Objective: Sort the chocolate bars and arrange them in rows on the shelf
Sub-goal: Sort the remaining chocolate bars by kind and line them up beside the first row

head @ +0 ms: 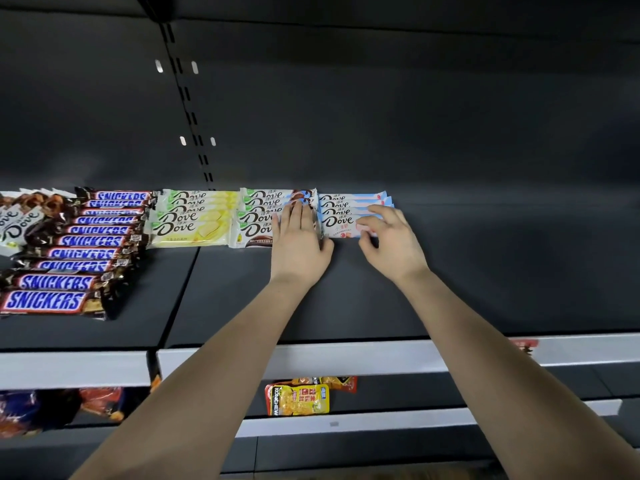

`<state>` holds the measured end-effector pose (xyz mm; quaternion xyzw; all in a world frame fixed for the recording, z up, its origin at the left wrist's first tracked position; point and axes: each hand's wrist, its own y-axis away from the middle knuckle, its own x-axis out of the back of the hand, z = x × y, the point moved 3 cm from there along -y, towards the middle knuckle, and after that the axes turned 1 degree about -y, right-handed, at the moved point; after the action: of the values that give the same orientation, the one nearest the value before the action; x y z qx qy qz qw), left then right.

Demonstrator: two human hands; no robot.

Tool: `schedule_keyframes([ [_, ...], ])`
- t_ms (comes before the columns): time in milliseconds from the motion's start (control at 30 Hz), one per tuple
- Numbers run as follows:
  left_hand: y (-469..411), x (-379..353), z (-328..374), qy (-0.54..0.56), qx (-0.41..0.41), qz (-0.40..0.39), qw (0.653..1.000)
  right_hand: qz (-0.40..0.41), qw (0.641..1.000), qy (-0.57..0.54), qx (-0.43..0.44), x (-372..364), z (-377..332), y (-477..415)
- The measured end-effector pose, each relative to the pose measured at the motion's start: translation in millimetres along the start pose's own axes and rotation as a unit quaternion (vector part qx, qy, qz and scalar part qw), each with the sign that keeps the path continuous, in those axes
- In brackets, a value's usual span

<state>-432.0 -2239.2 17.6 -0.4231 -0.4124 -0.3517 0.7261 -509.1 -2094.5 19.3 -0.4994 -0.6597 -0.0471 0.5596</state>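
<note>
On the dark grey metal shelf (485,271), the pale blue and white Dove bars (341,220) lie flat in one overlapped row (front to back), each long axis running left to right, with the logo at the left end. The left hand (299,244) lies flat, fingers straight, on the right ends of the neighbouring brown and white Dove bars (258,216). The right hand (391,244), apart from it, touches the right end of the front blue bar with curled fingers; whether it pinches, I cannot tell.
</note>
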Motion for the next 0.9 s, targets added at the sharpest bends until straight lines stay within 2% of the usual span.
schedule_keyframes([
  [300, 1.3, 0.2, -0.9, 0.011, -0.014, 0.017, 1.0, -0.009, 0.999, 0.038, -0.002, 1.4, -5.9, 1.4],
  [433, 1.6, 0.1, -1.8, 0.009, -0.019, 0.017, 1.0, 0.004, 0.992, 0.119, 0.033, 1.2, -12.2, 1.3],
  [533, -0.2, 2.8, 0.3, 0.01, -0.043, 0.005, 0.999, 0.019, 0.987, 0.16, 0.004, 4.2, -17.8, 3.1],
  [733, -2.1, 25.4, -18.1, -0.009, -0.054, 0.01, 0.998, 0.022, 0.988, 0.152, -0.011, 2.2, -38.5, -7.2],
  [900, 2.7, 60.5, -66.8, -0.056, -0.04, 0.004, 0.998, 0.029, 0.992, 0.121, -0.007, -13.4, -96.3, -33.6],
])
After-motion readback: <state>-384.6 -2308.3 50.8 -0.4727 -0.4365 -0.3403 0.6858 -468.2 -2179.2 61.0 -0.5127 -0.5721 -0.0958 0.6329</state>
